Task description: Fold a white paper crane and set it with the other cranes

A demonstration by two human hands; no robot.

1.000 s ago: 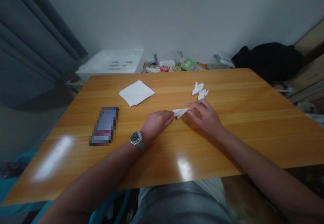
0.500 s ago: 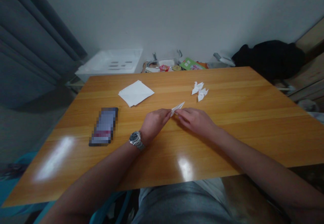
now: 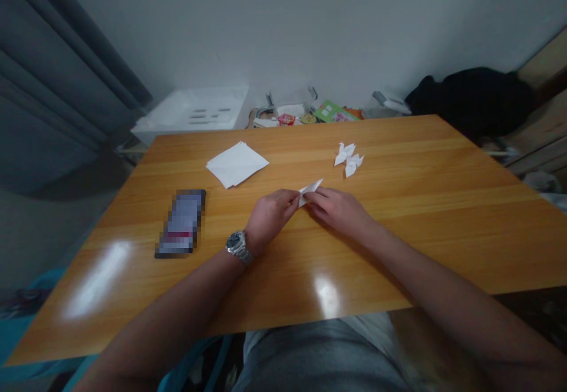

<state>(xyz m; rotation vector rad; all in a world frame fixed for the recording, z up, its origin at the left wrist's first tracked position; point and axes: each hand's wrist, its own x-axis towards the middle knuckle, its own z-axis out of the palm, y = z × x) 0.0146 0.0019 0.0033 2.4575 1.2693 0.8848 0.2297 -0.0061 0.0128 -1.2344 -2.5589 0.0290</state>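
Both hands meet at the middle of the wooden table (image 3: 420, 203) over a small folded white paper piece (image 3: 310, 189). My left hand (image 3: 270, 215), with a metal watch on its wrist, pinches the piece's near end with closed fingers. My right hand (image 3: 339, 209) grips the same piece from the right, fingers curled on it. Only the paper's pointed far tip shows above the fingers. Two finished white folded paper figures (image 3: 349, 159) lie together beyond my right hand.
A stack of white paper sheets (image 3: 237, 163) lies at the back left of the table. A phone (image 3: 181, 224) rests flat left of my left hand. Behind the table are a white tray (image 3: 195, 108), small clutter (image 3: 305, 114) and a dark bag (image 3: 469, 100).
My right hand has moved left from an open, flat pose beside the paper and closed on the folded piece. The piece has tipped up slightly. My left hand has barely moved.
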